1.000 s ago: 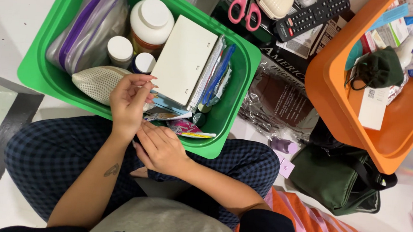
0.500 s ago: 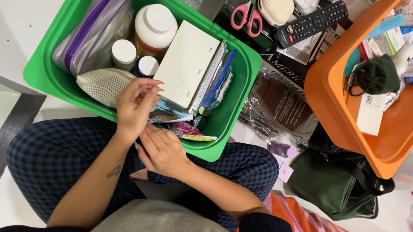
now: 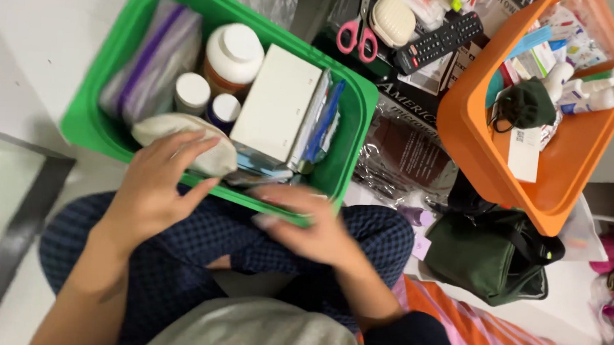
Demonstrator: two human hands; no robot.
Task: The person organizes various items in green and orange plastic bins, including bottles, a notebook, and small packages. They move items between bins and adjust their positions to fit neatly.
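The cream mesh pouch (image 3: 186, 146) lies at the near edge of the green bin (image 3: 91, 118), under the spread fingers of the left hand (image 3: 151, 187), while the right hand (image 3: 310, 227), blurred and open, rests flat on the bin's near rim as if steadying it, bottles (image 3: 232, 55) and a white box (image 3: 276, 102) just beyond.

The left hand (image 3: 151, 187) sits left of centre in the frame, palm down, fingers loosely spread and pointing toward the upper right. The right hand (image 3: 310, 227), blurred, lies at centre with fingers extended leftward; both forearms run down toward the lower edge
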